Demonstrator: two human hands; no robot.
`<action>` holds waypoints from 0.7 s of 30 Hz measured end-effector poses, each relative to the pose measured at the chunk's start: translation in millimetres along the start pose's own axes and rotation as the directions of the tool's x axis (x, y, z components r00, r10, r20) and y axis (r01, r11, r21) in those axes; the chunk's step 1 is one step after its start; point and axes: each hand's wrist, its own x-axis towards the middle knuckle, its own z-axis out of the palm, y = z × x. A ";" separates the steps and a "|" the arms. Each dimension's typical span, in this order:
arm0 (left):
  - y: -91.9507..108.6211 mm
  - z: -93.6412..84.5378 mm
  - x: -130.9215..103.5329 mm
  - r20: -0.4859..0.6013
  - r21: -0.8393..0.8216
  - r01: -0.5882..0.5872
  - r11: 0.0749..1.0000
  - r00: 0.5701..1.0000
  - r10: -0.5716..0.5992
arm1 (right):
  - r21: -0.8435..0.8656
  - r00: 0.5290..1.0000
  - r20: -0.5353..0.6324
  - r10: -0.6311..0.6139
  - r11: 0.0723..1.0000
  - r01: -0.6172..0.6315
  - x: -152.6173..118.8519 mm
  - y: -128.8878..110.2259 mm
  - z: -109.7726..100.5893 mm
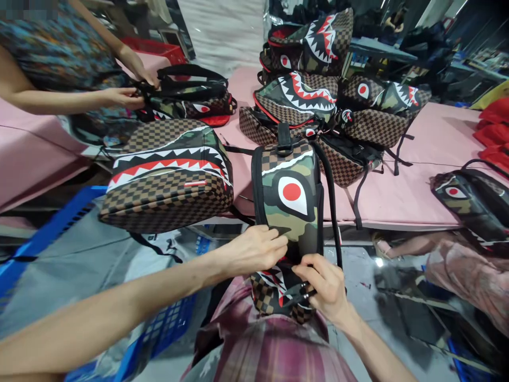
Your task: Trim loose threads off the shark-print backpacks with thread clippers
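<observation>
A camouflage and brown-checked backpack [290, 223] with a red-and-white eye print stands on its end between my lap and the table edge. My left hand [264, 246] is closed, its fingers pinching the fabric just below the eye. Just to the right, my right hand [324, 284] is closed around small dark scissors [296, 294], which point left across the shark-teeth print. Its thumb and forefinger also pinch at the bag; whatever lies between those fingertips is too small to make out.
Beside it on the left, another checked backpack [170, 183] overhangs the pink table [433, 143]. Several similar bags [306, 101] are heaped behind. At far left, a co-worker's hands [123, 98] handle another bag [191, 98]. A blue basket [75, 212] stands below; a bag [473, 199] lies at right.
</observation>
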 end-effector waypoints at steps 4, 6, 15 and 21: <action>-0.6 9.4 16.9 0.102 -0.043 -0.109 0.993 0.988 0.113 | -0.054 1.000 0.002 -0.026 0.998 0.026 2.7 -1.1 -1.0; -1.2 11.7 18.8 0.110 -0.051 -0.120 0.991 0.986 0.125 | -0.091 0.999 0.028 -0.045 0.995 0.047 3.1 0.2 -3.4; 10.8 12.5 -22.6 -0.112 -0.248 0.346 0.905 0.918 -0.381 | -0.262 0.999 -0.019 0.031 0.964 -0.035 10.8 14.2 -46.4; 55.0 31.7 -38.1 -0.162 -0.362 0.539 0.760 0.767 -0.621 | -0.477 0.990 0.138 0.014 0.877 0.054 42.3 11.6 -63.6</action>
